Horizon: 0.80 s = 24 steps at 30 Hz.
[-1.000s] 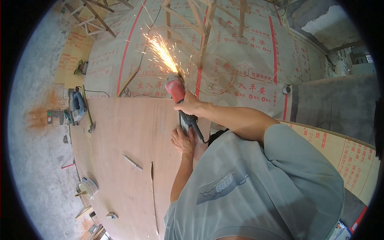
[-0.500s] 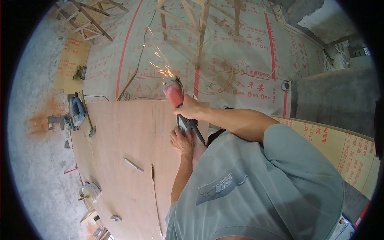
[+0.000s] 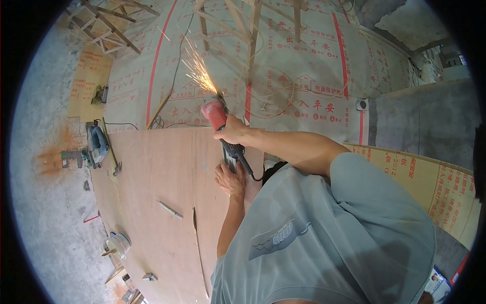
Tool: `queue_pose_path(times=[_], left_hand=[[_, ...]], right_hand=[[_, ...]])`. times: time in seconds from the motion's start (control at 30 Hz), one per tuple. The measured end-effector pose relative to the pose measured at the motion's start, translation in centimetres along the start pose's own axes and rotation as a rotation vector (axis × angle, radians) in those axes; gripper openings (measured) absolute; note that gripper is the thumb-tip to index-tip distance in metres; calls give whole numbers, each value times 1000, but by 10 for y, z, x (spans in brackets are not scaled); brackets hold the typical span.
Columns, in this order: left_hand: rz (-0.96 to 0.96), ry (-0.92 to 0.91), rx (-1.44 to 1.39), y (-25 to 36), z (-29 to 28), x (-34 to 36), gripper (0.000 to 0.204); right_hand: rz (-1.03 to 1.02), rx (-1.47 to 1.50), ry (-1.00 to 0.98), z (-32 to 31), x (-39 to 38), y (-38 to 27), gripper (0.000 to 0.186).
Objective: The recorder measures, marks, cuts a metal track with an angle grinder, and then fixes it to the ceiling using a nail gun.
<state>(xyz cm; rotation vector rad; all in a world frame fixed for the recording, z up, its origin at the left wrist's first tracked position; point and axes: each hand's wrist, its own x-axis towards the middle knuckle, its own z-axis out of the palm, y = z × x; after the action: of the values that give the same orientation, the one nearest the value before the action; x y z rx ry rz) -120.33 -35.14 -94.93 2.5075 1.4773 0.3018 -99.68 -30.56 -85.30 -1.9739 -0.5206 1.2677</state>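
Observation:
My right hand [image 3: 234,129] grips a red and black angle grinder [image 3: 216,112], its cord hanging toward my body. A bright spray of sparks [image 3: 201,72] flies up and left from the grinder's head. Beneath the tool, my left hand [image 3: 229,179] has bent fingers on a flat grey metal piece [image 3: 229,161] at the right edge of a large plywood board [image 3: 147,177]. A silver pen-like tool [image 3: 169,209] and a thin blade-like strip [image 3: 193,219] lie on the board, left of my left forearm.
Along the board's left side are a jigsaw [image 3: 97,143], hammer [image 3: 115,164] and white bucket [image 3: 119,245]. Wooden trestles [image 3: 253,40] and cables stand or lie on printed floor covering [image 3: 314,116] ahead. A grey wall [image 3: 415,116] and yellow panel [image 3: 410,182] are at right.
The grinder and my right hand have shifted slightly left in the view. The spark spray shrank half a second ago and is larger again now.

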Motion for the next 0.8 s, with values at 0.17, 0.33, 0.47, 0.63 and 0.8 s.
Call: queue_pose_path(times=[0.17, 0.33, 0.47, 0.63, 0.8], left_hand=[[17, 17, -11, -3, 0, -1, 62], [25, 34, -19, -4, 0, -1, 62], [13, 20, -21, -2, 0, 0, 62], [9, 20, -29, -4, 1, -1, 61], [5, 16, -23, -3, 0, -1, 61]], right_hand=[[-18, -8, 13, 5, 0, 5, 66], [-13, -14, 11, 3, -2, 3, 68], [-12, 7, -13, 2, 12, 6, 71], [0, 5, -13, 7, 13, 6, 72], [-30, 34, 46, 9, 11, 5, 56]])
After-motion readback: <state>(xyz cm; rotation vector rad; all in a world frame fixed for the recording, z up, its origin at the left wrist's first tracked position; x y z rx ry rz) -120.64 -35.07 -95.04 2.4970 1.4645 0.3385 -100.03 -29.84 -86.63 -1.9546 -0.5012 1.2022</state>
